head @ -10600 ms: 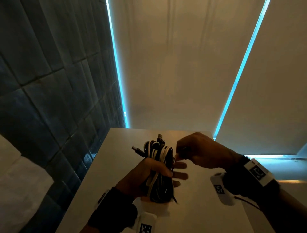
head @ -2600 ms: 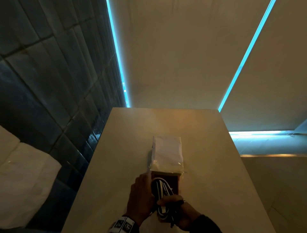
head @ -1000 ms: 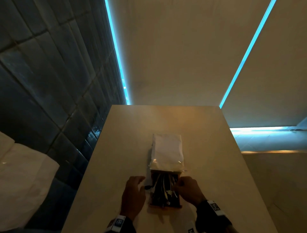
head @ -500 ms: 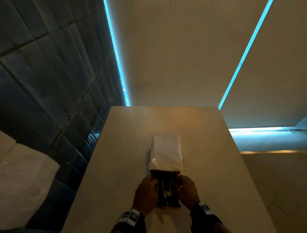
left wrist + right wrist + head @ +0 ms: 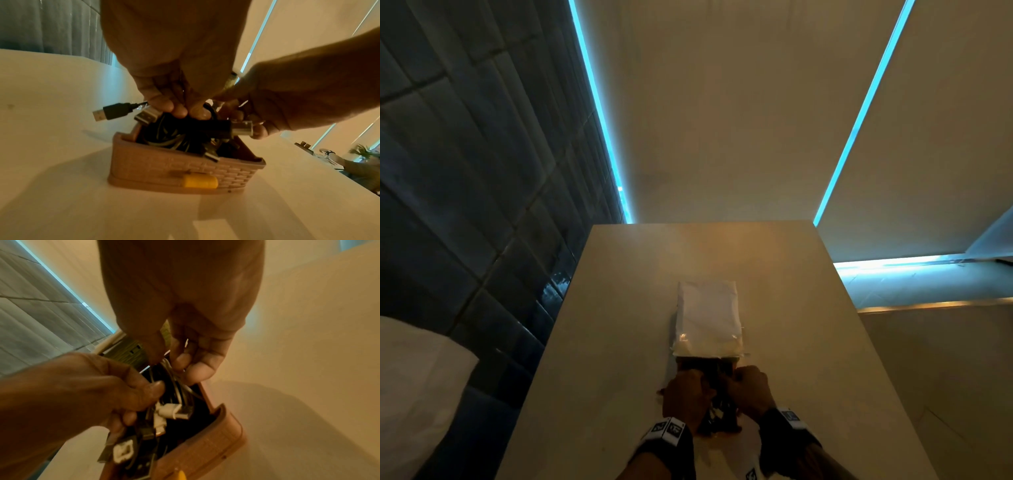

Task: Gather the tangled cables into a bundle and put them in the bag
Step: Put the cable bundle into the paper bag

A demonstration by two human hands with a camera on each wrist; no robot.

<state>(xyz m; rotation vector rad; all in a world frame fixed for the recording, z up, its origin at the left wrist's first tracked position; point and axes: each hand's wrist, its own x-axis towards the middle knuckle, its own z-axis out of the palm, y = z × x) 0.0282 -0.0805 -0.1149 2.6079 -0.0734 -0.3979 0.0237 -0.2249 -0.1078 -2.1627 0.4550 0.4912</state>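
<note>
A small brown woven-pattern bag (image 5: 185,167) with a yellow clasp (image 5: 200,181) lies open on the table, its pale lid (image 5: 707,315) folded away from me. Black and white cables (image 5: 174,412) fill it in a bundle. My left hand (image 5: 686,397) grips the bundle from the left with curled fingers (image 5: 179,110). My right hand (image 5: 751,387) pinches cables on the right side, its fingertips (image 5: 257,131) against a silver plug (image 5: 242,127). One black USB plug (image 5: 111,112) sticks out over the bag's left edge.
The beige table (image 5: 619,342) is narrow, with a dark tiled wall (image 5: 465,205) beyond its left edge and a drop at its right edge. A white cushion (image 5: 414,394) sits at the lower left. Pale blinds (image 5: 722,120) hang behind the table.
Over the last second both hands have closed in from either side of the bag onto the cables. The bag and lid have stayed in place.
</note>
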